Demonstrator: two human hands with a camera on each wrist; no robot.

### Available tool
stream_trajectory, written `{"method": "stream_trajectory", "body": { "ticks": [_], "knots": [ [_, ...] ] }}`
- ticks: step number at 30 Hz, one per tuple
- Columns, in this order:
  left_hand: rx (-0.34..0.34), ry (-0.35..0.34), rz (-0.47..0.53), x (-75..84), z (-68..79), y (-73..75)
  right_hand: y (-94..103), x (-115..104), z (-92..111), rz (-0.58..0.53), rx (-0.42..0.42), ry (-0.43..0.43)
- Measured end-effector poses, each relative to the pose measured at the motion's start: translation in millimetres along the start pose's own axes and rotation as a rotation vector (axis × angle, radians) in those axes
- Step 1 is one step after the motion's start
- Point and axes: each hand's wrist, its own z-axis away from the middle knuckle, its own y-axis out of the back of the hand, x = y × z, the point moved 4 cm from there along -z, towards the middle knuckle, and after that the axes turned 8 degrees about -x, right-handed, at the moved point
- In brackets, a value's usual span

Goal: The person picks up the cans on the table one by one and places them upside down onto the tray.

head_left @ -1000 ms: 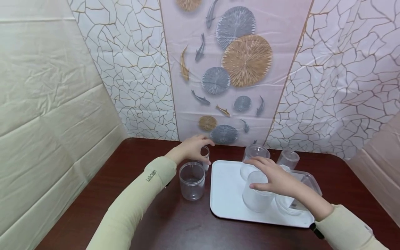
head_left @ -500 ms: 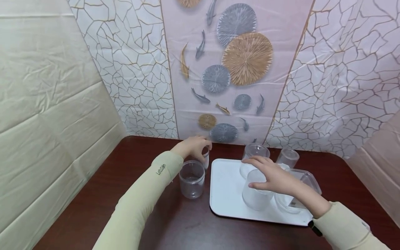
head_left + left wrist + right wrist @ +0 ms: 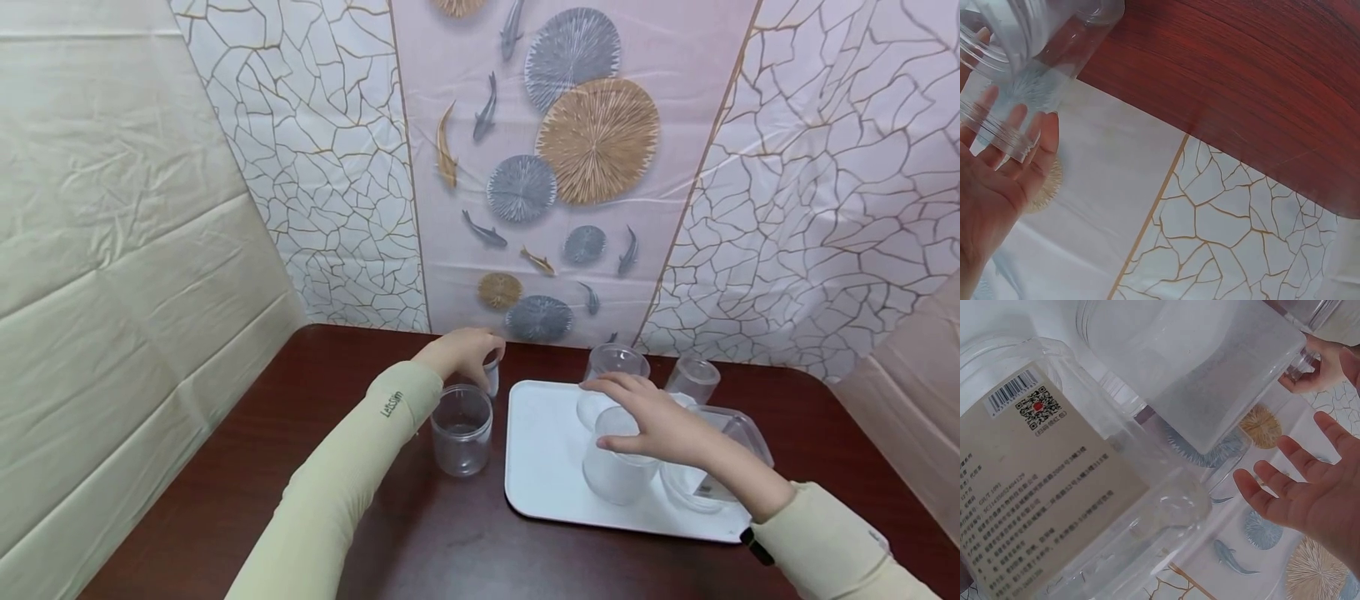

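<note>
My left hand [image 3: 461,350] grips a small clear plastic jar [image 3: 492,379] from above, near the back of the table, with fingers and thumb around its rim. Much of that jar is hidden behind the hand. Just in front of it stands a wider, empty clear jar [image 3: 461,433]. In the left wrist view the curled fingers [image 3: 1017,119] show through clear plastic. My right hand [image 3: 667,421] hovers above the white tray [image 3: 540,467], fingers spread, over an upright clear jar [image 3: 618,471]. In the right wrist view its fingertips [image 3: 1250,490] are apart from the jars.
Toward the tray's back stands another clear jar [image 3: 617,362], with a smaller one [image 3: 693,379] to its right. A clear container [image 3: 742,437] with a printed label [image 3: 1041,469] lies tilted at the tray's right. A patterned cloth wall [image 3: 360,208] closes off the table's back.
My left hand has closed around the small jar, its thumb and fingers having been spread beside it, and the jar has shifted slightly back. The right hand stays nearly still.
</note>
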Motion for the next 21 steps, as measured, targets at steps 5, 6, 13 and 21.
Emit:
{"method": "stream_trajectory", "body": {
  "ticks": [5,6,13,21],
  "knots": [
    [0.016,0.006,0.03,-5.7,1.0,1.3,0.0,0,0,0.005,0.011,0.001],
    [0.027,0.005,0.031,-7.0,1.4,1.8,0.0,0,0,0.006,0.011,0.0],
    [0.124,0.0,0.06,-17.5,6.2,9.0,0.9,0,-1,0.005,0.014,-0.013],
    [0.182,0.027,0.131,-33.1,18.9,9.4,3.4,0,-2,0.011,0.021,-0.019]
  ]
}}
